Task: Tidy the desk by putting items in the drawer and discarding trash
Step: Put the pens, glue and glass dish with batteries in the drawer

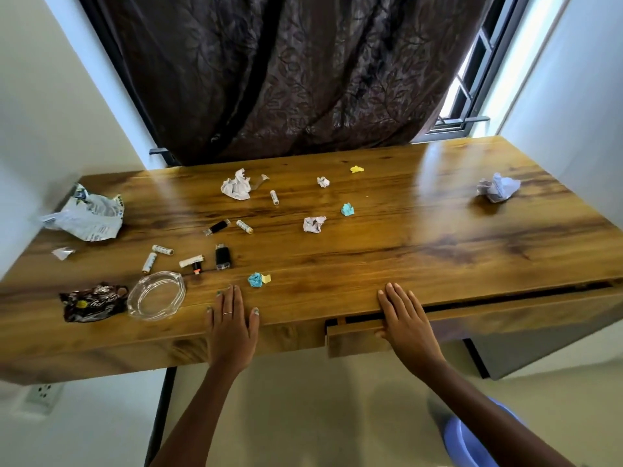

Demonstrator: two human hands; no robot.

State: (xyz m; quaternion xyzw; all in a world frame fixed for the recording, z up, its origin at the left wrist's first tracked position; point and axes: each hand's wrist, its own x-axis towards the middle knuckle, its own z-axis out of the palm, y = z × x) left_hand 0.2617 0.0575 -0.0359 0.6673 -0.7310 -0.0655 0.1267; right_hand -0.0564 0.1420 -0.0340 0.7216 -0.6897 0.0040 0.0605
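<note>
My left hand (231,323) lies flat on the wooden desk (421,237) at its front edge. My right hand (403,318) rests on the desk edge with its thumb hooked at the drawer (357,337), which stands open a crack. Several white batteries (162,250) and two black lighters (223,257) are scattered left of centre. A glass ashtray (156,295), a dark snack wrapper (92,302) and a crumpled white bag (88,215) sit at the left. Crumpled paper balls (237,186) (498,187) and small coloured scraps (347,209) (258,279) dot the top.
A dark curtain (286,79) hangs behind the desk, with a window (472,79) at the right. A purple bin (468,439) stands on the floor at lower right. White walls close in on both sides. A wall socket (43,392) is low on the left.
</note>
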